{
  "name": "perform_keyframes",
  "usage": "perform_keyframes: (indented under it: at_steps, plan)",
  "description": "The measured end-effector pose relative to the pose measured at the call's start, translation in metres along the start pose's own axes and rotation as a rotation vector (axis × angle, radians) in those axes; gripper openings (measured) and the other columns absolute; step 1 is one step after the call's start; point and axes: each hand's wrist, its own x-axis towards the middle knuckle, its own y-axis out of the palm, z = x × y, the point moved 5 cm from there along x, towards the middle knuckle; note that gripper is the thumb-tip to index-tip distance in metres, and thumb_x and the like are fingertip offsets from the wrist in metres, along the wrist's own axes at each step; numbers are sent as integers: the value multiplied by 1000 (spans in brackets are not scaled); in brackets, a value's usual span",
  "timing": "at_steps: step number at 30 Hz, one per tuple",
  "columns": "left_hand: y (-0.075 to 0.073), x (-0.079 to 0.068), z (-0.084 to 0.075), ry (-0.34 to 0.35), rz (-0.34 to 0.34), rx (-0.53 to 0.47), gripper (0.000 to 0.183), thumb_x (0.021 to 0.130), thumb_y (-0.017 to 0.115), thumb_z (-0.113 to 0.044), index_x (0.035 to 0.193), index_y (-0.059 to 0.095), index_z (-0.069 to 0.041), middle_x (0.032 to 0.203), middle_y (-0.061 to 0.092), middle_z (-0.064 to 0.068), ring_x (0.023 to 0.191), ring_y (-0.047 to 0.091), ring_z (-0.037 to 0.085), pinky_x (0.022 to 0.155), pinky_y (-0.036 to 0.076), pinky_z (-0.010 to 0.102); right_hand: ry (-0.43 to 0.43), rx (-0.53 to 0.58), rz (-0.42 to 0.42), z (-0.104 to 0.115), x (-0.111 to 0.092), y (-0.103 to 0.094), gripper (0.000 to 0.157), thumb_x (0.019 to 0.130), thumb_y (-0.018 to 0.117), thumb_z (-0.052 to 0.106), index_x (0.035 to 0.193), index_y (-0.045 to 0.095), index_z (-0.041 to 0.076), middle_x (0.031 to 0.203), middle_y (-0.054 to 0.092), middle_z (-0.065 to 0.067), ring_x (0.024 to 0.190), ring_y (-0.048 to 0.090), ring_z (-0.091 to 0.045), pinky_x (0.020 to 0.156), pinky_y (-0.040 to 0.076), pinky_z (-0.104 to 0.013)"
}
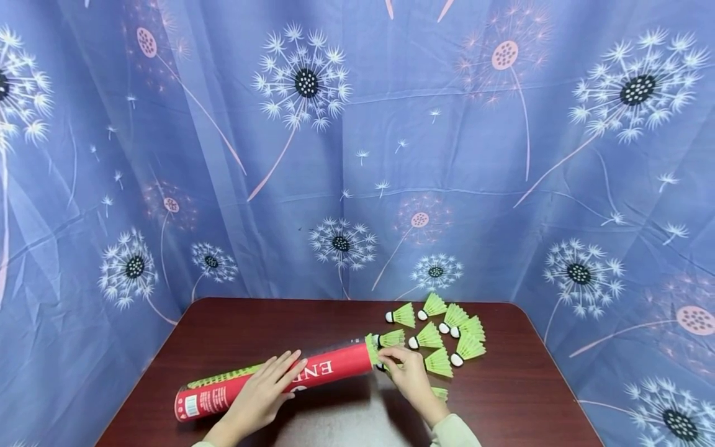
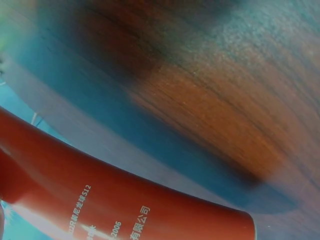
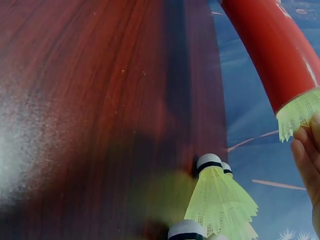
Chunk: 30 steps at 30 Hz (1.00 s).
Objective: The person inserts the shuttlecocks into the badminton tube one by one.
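A red shuttlecock tube with white lettering lies slanted along the table, its open end towards the right. My left hand grips the tube from above near its middle, fingers across the top and thumb on the near side. Yellow-green skirt of a shuttlecock sticks out of the tube's mouth. At that mouth, my right hand pinches the skirt's edge between thumb and fingers; the shuttlecock's cork is hidden inside the tube. In the left wrist view, the tube's red side fills the lower part.
Several yellow-green shuttlecocks with white corks lie right of the tube, including one shuttlecock at the back and another shuttlecock at the far right. One more shuttlecock lies just behind the tube's mouth. A blue dandelion curtain surrounds the dark wooden table.
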Motion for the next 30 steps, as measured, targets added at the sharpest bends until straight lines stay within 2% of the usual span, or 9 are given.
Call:
perform_keyframes:
  at_steps: [3,8,10,12,17,21,24,28,30]
  plan:
    - [0,1,-1,2,-7,2,53,103,30,-40,140,50,-7,144,46,13,129,48,31,113,29,36,4,7,13,1,-1,2,20,70,78,-7,81,75,9,79,72,0,71,67,-12,64,50,-14]
    - [0,2,-1,4,-13,12,54,104,27,-40,140,50,-7,143,47,14,128,49,31,108,35,39,22,19,39,2,-2,6,19,72,77,-6,83,75,9,81,73,-1,72,68,-12,63,50,-14]
    - [0,2,-1,1,-8,16,54,104,26,-40,140,50,-8,142,49,15,129,48,30,101,41,43,24,22,45,2,-2,7,18,72,77,-6,84,75,9,82,73,-2,73,68,-12,64,50,-14]
    - [1,2,-1,-3,-3,11,55,103,26,-40,141,49,-8,140,50,16,130,48,30,102,40,43,24,24,47,3,-2,8,18,72,77,-6,83,75,8,82,73,-2,73,68,-13,65,50,-14]
    - [1,2,-1,8,-24,5,54,104,27,-40,140,50,-7,138,52,17,128,49,31,114,26,34,11,13,45,3,-2,11,20,70,78,-7,82,75,9,81,73,-2,73,69,-12,66,51,-14]
    - [1,2,-1,18,-44,1,54,104,27,-40,139,51,-7,140,50,15,126,50,31,117,17,30,-16,-10,40,4,-1,13,22,68,79,-7,81,75,10,80,73,0,73,68,-12,67,51,-15]
    - [1,1,-2,18,-51,-2,54,104,27,-40,139,51,-7,142,49,13,125,51,32,116,21,31,-23,-25,38,5,-1,15,23,66,79,-8,79,75,10,79,73,1,72,68,-11,66,52,-20]
    - [1,1,-3,16,-57,4,53,104,28,-40,138,52,-7,143,48,12,125,52,31,114,27,34,16,-66,41,8,-1,16,23,65,79,-7,78,75,12,80,73,2,73,68,-9,67,50,-39]
    - [1,0,-3,17,-57,2,53,104,28,-40,138,52,-6,143,48,13,126,51,31,114,27,34,36,-85,43,9,-2,16,24,65,79,-7,78,75,13,80,73,2,74,68,-9,68,48,-43]
